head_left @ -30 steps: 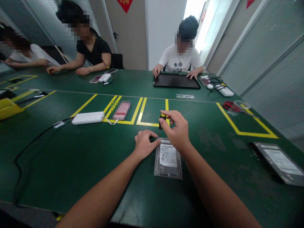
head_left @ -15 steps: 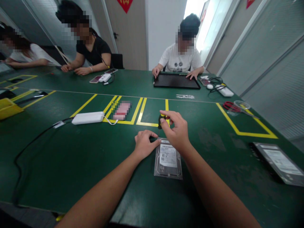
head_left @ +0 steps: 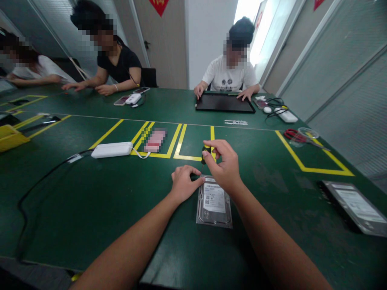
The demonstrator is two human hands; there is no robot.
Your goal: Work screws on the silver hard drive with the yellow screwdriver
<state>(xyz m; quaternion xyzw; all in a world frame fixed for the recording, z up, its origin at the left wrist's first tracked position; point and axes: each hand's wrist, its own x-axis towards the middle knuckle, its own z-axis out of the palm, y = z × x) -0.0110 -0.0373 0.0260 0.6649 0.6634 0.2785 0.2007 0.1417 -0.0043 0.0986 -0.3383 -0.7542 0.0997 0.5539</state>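
A silver hard drive with a white label lies flat on the green table in front of me. My right hand is closed round the black and yellow handle of a small screwdriver, held upright over the drive's far left corner. My left hand rests at that same corner, fingers curled and pinched against the drive's edge by the screwdriver's thin shaft.
A second hard drive lies at the right. A white power bank with a cable and yellow tape lines lie ahead. Red scissors, a black tablet and three seated people are farther off. A yellow tray sits left.
My fingers on the screwdriver handle have shifted slightly, as if turning it. The person in black at the far left has moved a hand along the table. My left hand and the drive stay put.
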